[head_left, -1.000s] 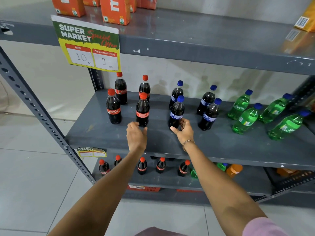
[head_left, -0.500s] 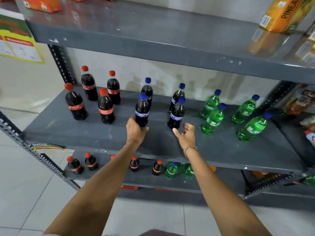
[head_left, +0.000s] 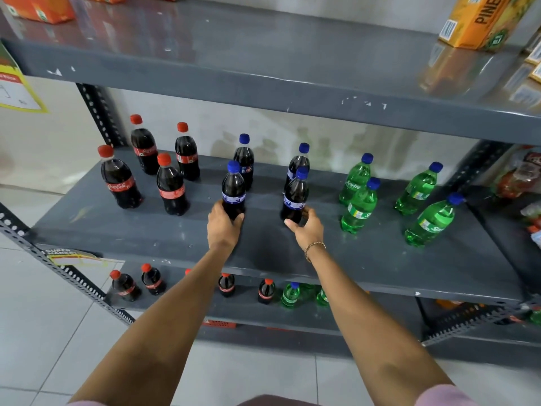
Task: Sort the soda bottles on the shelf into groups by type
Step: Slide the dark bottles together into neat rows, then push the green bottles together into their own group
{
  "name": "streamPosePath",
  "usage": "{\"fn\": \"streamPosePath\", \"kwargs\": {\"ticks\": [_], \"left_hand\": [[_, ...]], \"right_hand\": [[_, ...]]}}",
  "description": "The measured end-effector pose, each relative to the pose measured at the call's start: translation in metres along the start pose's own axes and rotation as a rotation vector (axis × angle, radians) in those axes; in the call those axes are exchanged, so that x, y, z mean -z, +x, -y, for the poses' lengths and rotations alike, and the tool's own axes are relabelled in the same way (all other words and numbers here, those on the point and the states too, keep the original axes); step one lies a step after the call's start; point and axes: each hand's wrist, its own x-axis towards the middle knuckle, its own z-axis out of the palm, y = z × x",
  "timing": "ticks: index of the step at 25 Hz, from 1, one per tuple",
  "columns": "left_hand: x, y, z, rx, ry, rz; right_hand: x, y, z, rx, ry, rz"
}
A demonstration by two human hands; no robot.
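On the grey middle shelf [head_left: 263, 253] stand three groups of soda bottles. Several red-capped cola bottles [head_left: 171, 187] are at the left, several blue-capped dark bottles in the centre, several green Sprite bottles [head_left: 358, 208] at the right. My left hand [head_left: 224, 227] grips the base of the front left blue-capped bottle [head_left: 233, 189]. My right hand [head_left: 307, 230] wraps around the base of the front right blue-capped bottle [head_left: 295, 196]. Both bottles stand upright on the shelf.
The upper shelf [head_left: 263, 74] overhangs the bottles, with orange cartons [head_left: 44, 7] at left and a pineapple juice carton [head_left: 483, 22] at right. The lower shelf holds more cola bottles [head_left: 126, 285] and green bottles [head_left: 289, 294]. Perforated uprights frame the rack; snack packs [head_left: 524, 177] lie far right.
My right hand has moved from hovering open to closing on the front right blue-capped bottle. My left hand stays on the front left blue-capped bottle. The view has shifted slightly.
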Motion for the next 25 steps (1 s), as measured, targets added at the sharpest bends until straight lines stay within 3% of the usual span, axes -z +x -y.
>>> {"fn": "streamPosePath", "kwargs": {"ticks": [8,10,13,17,20,23,25], "left_hand": [[0.008,0.000,0.004,-0.013,-0.042,0.086],[0.009,-0.005,0.008,0.018,-0.103,0.037],[0.004,-0.031,0.007,0.071,-0.205,-0.105],[-0.026,-0.059,-0.011,-0.066,-0.168,0.056],[-0.051,-0.059,-0.041,-0.182,-0.154,0.182],[-0.077,-0.054,-0.062,-0.144,-0.053,0.295],[-0.090,-0.049,-0.070,-0.128,-0.010,0.283]], "right_hand": [[0.011,-0.004,0.003,-0.012,0.016,0.088],[0.019,-0.007,0.000,-0.031,0.003,0.101],[0.034,-0.019,-0.010,-0.031,-0.020,-0.022],[0.063,-0.031,-0.023,-0.068,0.004,-0.293],[0.094,-0.025,-0.030,-0.071,0.004,-0.341],[0.119,-0.010,-0.035,-0.046,0.002,-0.353],[0.130,0.002,-0.038,-0.044,-0.020,-0.278]]}}
